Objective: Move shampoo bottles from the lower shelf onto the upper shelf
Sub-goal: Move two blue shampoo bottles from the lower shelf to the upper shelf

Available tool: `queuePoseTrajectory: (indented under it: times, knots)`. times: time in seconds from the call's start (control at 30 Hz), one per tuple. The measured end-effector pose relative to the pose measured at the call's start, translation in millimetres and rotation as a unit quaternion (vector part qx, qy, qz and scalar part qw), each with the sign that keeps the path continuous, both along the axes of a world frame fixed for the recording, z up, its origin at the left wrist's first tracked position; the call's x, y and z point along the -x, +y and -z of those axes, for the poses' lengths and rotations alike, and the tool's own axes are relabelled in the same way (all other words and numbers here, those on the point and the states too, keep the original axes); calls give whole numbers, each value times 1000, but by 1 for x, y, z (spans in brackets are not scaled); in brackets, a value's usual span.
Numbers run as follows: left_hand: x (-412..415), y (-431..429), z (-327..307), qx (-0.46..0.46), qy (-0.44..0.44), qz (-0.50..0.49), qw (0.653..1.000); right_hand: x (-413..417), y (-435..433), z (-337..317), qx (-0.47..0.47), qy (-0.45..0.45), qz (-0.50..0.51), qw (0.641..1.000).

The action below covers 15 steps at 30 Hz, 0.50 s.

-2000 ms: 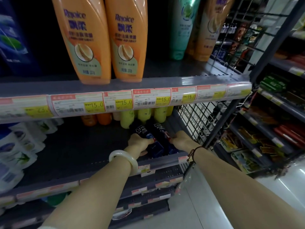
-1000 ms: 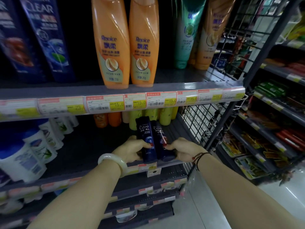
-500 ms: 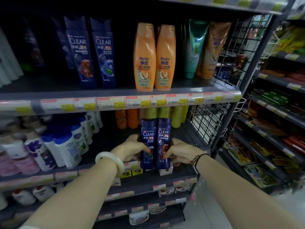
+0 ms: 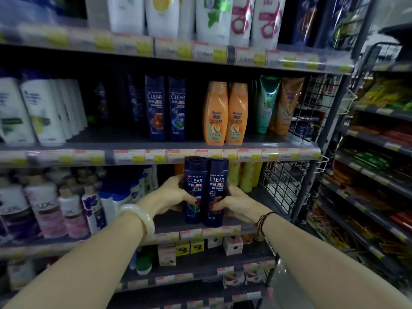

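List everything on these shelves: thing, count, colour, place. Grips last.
held Clear bottles: 2, dark blue, before the lower shelf
shelved Clear bottles: 2, dark blue, upper shelf, centre
Rejoice bottles: 2, orange, upper shelf, right of those
slim bottle: 1, teal, upper shelf, further right
white bottles: several, white, upper shelf, left
Lux bottles: several, white and pink, lower shelf, left
yellow-green bottles: few, yellow-green, lower shelf, behind the held pair
bangle: 1, white, left wrist
left-hand grip: 1, holds the left held bottle
right-hand grip: 1, holds the right held bottle
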<state>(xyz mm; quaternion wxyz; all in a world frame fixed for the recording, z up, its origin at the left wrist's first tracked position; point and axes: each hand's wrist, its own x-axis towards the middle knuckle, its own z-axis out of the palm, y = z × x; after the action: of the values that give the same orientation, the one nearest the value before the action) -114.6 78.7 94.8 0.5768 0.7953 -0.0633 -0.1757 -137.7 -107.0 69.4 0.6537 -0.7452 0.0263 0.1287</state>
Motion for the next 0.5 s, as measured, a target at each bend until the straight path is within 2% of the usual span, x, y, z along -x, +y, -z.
queuePoseTrajectory:
  times: [0.27, 0.4, 0.5]
  knots:
    - [-1, 36, -53, 9, -53, -17, 998, -2, 26, -60, 23, -78, -36, 996]
    - [-5, 48, -88, 23, -99, -22, 995, -15, 37, -91, 68, -127, -23, 989]
    - [-14, 55, -112, 35, -129, -39, 990, -26, 44, -116, 59, -156, -31, 986]
